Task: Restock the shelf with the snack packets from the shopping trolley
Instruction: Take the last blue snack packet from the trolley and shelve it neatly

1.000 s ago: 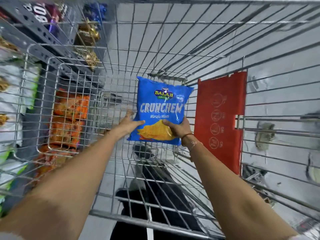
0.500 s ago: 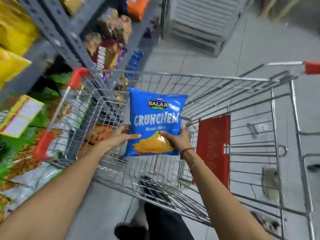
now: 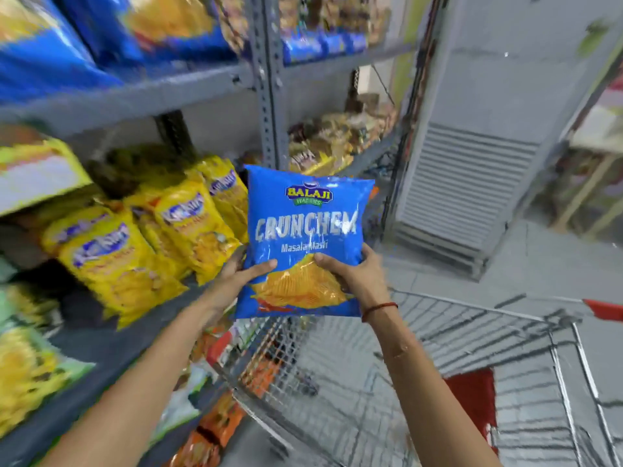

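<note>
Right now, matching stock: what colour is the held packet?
Blue packet, with yellow wafers pictured; head view shows it.

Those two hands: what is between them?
In the head view, the blue Crunchem packet fills the stretch between the left hand and right hand, each gripping its lower part.

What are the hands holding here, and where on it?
Both hands, left and right, grip the blue Crunchem packet by its lower half, one on each side edge, thumbs across the front.

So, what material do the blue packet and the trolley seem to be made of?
Blue packet: probably thin glossy plastic film, since it creases and shows white glare streaks. Trolley: apparently bare metal wire, a grey shiny grid of thin rods; its red corner piece looks like plastic.
</note>
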Demonstrator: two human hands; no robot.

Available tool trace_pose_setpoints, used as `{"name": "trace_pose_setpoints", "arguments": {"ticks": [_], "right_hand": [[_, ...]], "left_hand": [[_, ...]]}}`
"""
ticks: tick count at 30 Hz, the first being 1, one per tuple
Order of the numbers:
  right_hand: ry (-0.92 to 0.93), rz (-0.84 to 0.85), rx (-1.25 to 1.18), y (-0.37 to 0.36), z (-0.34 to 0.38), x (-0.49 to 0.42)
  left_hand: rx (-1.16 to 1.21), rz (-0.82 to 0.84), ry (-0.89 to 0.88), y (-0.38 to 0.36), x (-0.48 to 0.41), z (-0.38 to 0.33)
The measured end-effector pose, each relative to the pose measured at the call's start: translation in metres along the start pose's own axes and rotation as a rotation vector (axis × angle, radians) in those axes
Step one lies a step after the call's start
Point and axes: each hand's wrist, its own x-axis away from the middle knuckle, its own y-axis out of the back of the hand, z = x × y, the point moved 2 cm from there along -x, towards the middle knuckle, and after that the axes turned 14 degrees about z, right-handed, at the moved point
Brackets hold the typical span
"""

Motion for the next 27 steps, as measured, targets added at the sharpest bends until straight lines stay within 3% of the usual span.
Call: {"name": "trace_pose_setpoints", "arguments": {"ticks": [7,14,20,27], "right_hand": [[0.3,0.178,-0.043,-0.088,0.123,-0.013],[0.508,0.422,-0.077,-0.184,0.213,-0.011],[0.589,0.599,-0.07,-0.277,0.258,-0.01],[0.536,0.748,0.029,-0.37,0.267,-0.005]], "left_hand": [[-0.135,-0.202,-0.338,0.039,0.077,-0.136],[-0.266,-0.438,-0.573,0.082,0.169,-0.222],[-0.311,-0.641,-0.634,0.123,0.242,-0.266],[-0.254,-0.803,-0.579,0.175,0.302,-0.267]]}}
